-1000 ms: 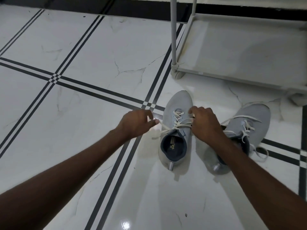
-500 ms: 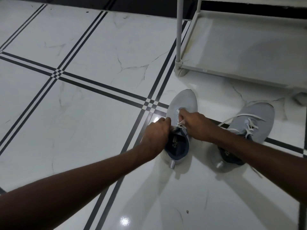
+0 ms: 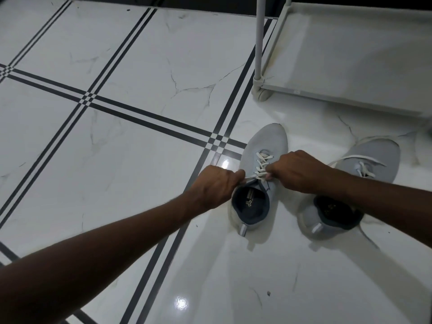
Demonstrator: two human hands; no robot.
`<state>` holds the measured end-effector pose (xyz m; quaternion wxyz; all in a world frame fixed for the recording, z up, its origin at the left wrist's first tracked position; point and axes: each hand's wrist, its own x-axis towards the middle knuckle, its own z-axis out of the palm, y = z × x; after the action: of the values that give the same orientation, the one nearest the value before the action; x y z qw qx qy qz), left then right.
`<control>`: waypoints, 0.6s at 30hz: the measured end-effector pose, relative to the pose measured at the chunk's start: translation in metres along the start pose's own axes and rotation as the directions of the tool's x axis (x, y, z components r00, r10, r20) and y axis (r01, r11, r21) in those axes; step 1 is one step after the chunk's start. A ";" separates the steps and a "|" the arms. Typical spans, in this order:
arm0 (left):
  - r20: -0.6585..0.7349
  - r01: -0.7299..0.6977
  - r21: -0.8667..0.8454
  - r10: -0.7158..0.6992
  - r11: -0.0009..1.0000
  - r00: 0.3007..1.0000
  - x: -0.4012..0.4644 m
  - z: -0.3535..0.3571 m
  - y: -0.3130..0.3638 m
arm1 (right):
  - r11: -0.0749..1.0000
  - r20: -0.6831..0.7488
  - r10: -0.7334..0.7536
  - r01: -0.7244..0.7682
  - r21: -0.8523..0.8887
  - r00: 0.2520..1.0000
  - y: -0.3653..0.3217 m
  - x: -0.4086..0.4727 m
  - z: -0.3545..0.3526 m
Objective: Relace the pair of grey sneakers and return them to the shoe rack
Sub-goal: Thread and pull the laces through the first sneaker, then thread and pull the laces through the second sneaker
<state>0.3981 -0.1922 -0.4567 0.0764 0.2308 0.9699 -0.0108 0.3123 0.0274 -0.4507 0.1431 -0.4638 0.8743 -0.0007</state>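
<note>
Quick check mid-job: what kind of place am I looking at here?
Probably a home entryway or hall: glossy white marble-look floor tiles with black stripes, a white shoe rack on the floor, grey sneakers beside it.

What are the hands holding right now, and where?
Both the left hand and right hand pinch the lace of the left sneaker at its top eyelets.

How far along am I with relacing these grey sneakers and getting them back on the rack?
Partly done: the left sneaker is laced up its front. Left hand and right hand each pinch its lace ends. Left to do: the right sneaker, its lace loose, and moving both from floor to shoe rack.
</note>
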 end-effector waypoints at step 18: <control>-0.052 0.079 -0.211 -0.092 0.974 0.994 0.018 -0.011 -0.032 | 0.987 -0.167 -0.026 -0.001 -0.159 0.986 0.051 -0.041 0.003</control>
<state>0.3663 -0.2119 -0.4495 0.0696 0.1797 0.9767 0.0947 0.2931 0.0902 -0.4505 0.0314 -0.4775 0.8776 0.0288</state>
